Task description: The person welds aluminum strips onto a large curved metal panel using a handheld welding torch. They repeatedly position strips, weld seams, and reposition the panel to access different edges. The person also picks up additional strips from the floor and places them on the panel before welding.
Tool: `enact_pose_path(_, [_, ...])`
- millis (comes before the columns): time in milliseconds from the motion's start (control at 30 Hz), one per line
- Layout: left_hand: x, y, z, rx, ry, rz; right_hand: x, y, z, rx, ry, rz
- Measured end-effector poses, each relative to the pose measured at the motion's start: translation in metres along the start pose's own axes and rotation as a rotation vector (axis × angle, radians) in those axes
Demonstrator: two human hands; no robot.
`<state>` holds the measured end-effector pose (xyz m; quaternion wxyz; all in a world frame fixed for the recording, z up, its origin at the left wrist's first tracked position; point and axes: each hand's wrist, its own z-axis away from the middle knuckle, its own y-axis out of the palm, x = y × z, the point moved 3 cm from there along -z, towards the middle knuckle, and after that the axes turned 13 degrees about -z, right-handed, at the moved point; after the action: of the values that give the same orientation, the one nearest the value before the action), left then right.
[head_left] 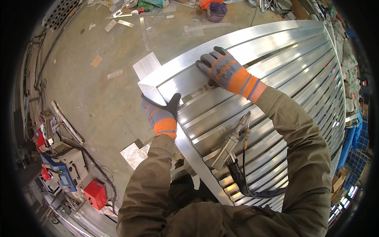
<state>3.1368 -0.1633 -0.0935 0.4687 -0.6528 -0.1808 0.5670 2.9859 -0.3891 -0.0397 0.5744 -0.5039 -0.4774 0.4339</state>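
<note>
A large aluminium slatted panel [189, 148] fills the middle and right, its mitred corner pointing left. My left hand [161, 116], in a grey and orange glove with dark fingertips, grips the side rail just below that corner, thumb on top; its other fingers are partly hidden. My right hand [228, 74], gloved alike, is closed over the wide slat along the far rail, with fingers curled at its edges. Between my forearms, a metal torch-like tool [229, 148] with a narrow nozzle, black handle and cable rests on the slats, touched by neither hand.
Metal offcuts [146, 65] and scraps lie on the concrete floor [90, 79]. A purple bucket [216, 12] stands at the far side. At left are a blue machine with a small screen [63, 177], a red box [95, 194] and loose cables. Piled bags [350, 75] line the right.
</note>
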Motion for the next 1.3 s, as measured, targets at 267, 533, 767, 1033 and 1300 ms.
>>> enact_pose_path(267, [0.002,0.002,0.002,0.110,-0.041,0.119,0.001,-0.001,-0.010,0.058,0.005,0.012])
enact_pose_path(533, [0.000,0.001,0.000,0.014,0.047,0.059,-0.006,-0.007,-0.016,0.095,-0.023,-0.061])
enact_pose_path(767, [-0.004,-0.005,0.001,0.088,-0.014,0.058,-0.004,-0.015,-0.020,0.157,0.048,-0.128])
enact_pose_path(1033, [-0.004,-0.006,0.001,0.083,-0.063,-0.062,0.000,-0.017,-0.020,0.134,0.043,-0.079])
enact_pose_path(1300, [-0.004,-0.010,0.008,0.159,-0.210,-0.215,0.007,-0.017,-0.026,0.175,0.058,-0.044])
